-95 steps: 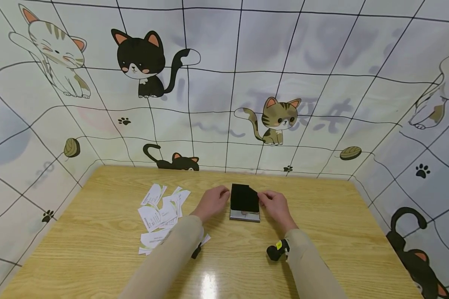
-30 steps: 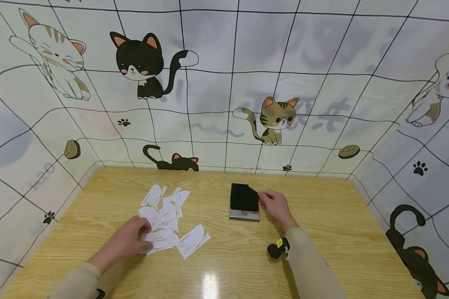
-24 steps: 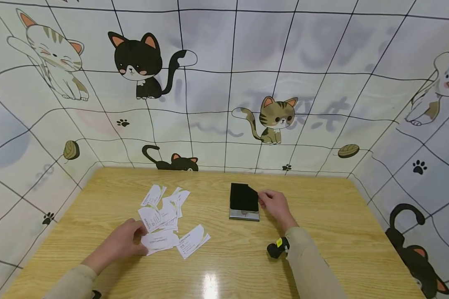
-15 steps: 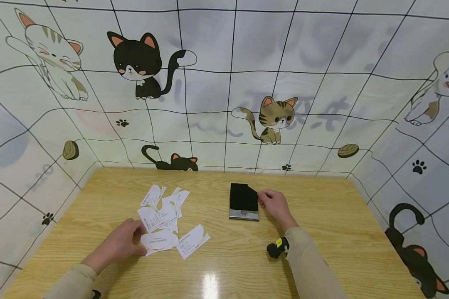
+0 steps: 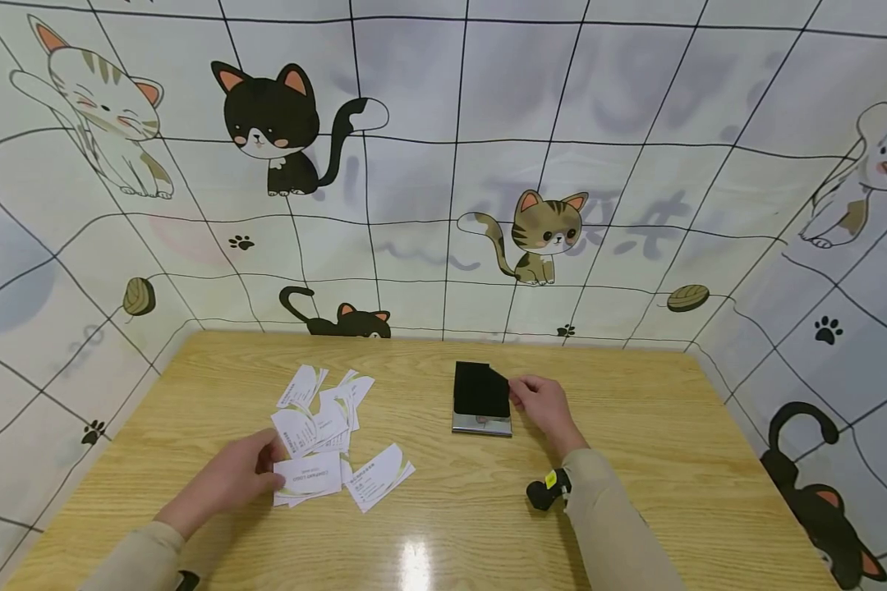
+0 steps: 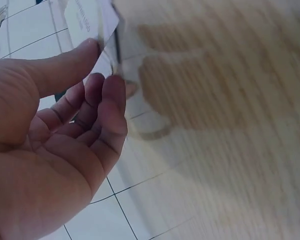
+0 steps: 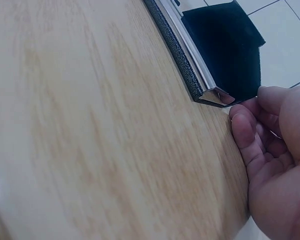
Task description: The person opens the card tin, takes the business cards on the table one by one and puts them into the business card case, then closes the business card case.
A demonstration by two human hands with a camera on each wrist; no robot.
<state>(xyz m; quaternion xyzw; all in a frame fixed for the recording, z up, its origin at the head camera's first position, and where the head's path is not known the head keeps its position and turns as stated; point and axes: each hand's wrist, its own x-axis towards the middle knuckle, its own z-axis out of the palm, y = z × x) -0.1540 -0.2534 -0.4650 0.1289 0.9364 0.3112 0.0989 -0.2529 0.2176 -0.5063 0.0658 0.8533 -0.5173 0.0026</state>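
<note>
My left hand [image 5: 229,476] is at the left of the table and pinches the left edge of a white business card [image 5: 309,473] between thumb and fingers. In the left wrist view the thumb lies on the face of the card [image 6: 84,21], with fingertips behind it. Several more business cards [image 5: 296,430] lie loosely spread just beyond and beside it. Right of the middle, a card holder [image 5: 482,390] with a black inside and a silvery front strip lies opened. My right hand [image 5: 547,408] pinches the right edge of its black part [image 7: 222,47] between thumb and fingers.
All of this is on a light wooden table [image 5: 636,509]. A white cloth wall [image 5: 414,180] printed with cats and grid lines closes off the back and both sides. A small black camera [image 5: 545,492] is on the right wrist.
My left hand went from beside the card holder to the cards at the left, then drew the top card slightly left. The right hand has stayed at the holder's edge.
</note>
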